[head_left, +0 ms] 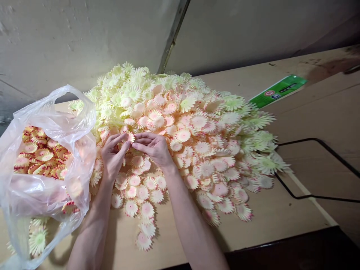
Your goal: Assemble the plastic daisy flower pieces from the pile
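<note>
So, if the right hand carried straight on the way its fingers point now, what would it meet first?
Most likely the small pink-edged flower at its fingertips, then the left hand holding it. Whether the right hand already touches the flower is unclear from this view.

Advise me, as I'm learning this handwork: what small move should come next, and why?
Probably steady the small flower in the left hand and work its rim lightly with the right hand: the left fingertips pinch it, the right ones meet its edge.
</note>
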